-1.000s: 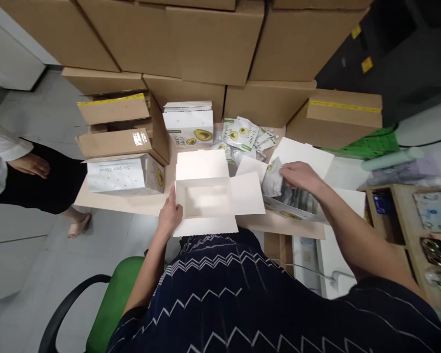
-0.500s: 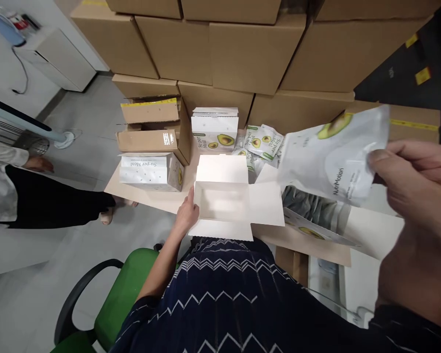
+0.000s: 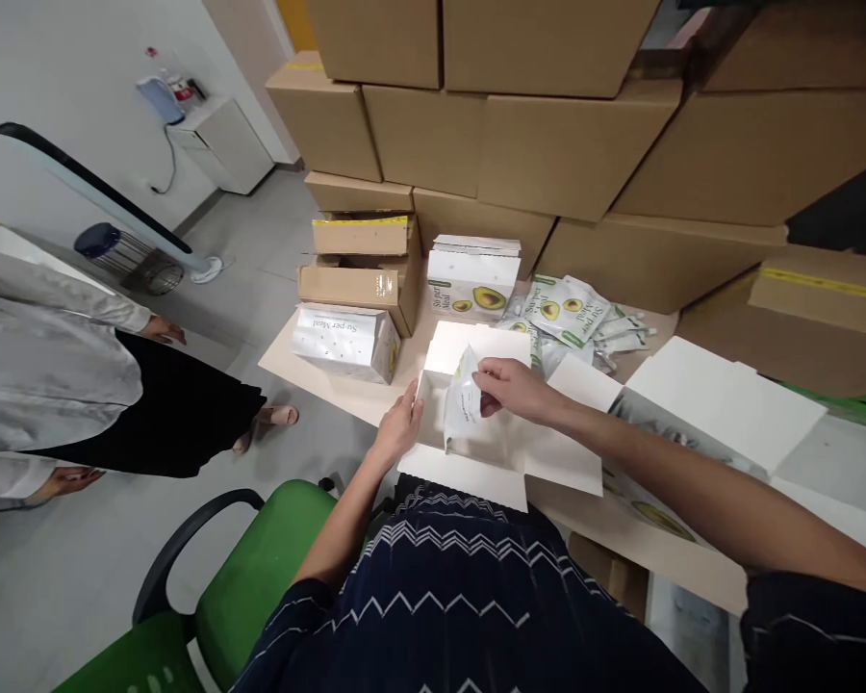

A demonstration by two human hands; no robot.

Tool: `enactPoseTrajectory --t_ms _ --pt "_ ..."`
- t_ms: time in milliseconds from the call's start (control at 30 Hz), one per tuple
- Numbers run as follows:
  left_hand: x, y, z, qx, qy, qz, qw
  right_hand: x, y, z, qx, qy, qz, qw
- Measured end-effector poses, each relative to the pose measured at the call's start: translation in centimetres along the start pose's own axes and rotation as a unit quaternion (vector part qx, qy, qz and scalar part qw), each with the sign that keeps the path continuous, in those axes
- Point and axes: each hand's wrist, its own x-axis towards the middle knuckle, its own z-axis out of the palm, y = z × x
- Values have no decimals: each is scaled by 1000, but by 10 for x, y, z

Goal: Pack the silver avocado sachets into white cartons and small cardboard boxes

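Observation:
My right hand pinches a white pouch by its right side. The pouch hangs upright within the open white box, and its lower end dips between the walls. At the box's left wall my left hand grips the edge, fingers along the outside and top. The box's flaps are spread outward. Behind and right of it lies a pile of avocado-print sachets. My right forearm passes over a larger open carton that holds grey-silver packs, partly hiding it.
A closed white carton and an open brown box stand on the table's left. Avocado-print cartons stand at the back. Stacked brown boxes wall off the rear. A green chair and another person are at left.
My right hand has brought the pouch from the far right, near the camera, leftward and down into the white box. My left hand stays at the box's left wall. The view has shifted.

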Motion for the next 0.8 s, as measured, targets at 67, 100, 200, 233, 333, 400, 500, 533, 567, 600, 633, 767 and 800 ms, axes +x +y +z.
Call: enactPoseTrajectory --t_ms 67,100,200,233,333,400,500,533,567,600,633,767,800 --pt "0 -1 1 5 3 -1 1000 12 -1 6 16 -13 5 1000" --pt "0 -2 1 6 3 -4 1000 16 -2 9 18 -22 10 1000" --pt "-1 -1 0 3 -2 -10 1000 23 0 20 5 -54 34 998" --pt "-1 -1 -1 -1 -3 -12 1000 24 3 24 2 -63 42 997" --pt "-2 1 -3 -15 -5 -18 1000 30 17 37 22 -64 66 996" --pt "-3 2 -4 -25 -2 -19 999 36 28 45 55 -52 83 994" --pt "-4 2 -5 -39 3 -13 999 49 44 55 105 -43 104 988" --pt "-4 3 -5 -42 4 -10 999 54 49 58 120 -43 110 986" --pt "-4 3 -5 -43 5 -8 999 58 53 62 136 -44 116 983" --pt "-4 3 -5 -43 5 -5 999 63 57 65 151 -45 122 980" --pt "-4 3 -5 -42 5 -3 999 68 60 69 166 -46 127 977" --pt "-4 4 -5 -28 -5 -4 1000 82 70 84 205 -43 146 967" --pt "-4 4 -5 -22 -9 -8 1000 84 72 87 211 -45 147 965"
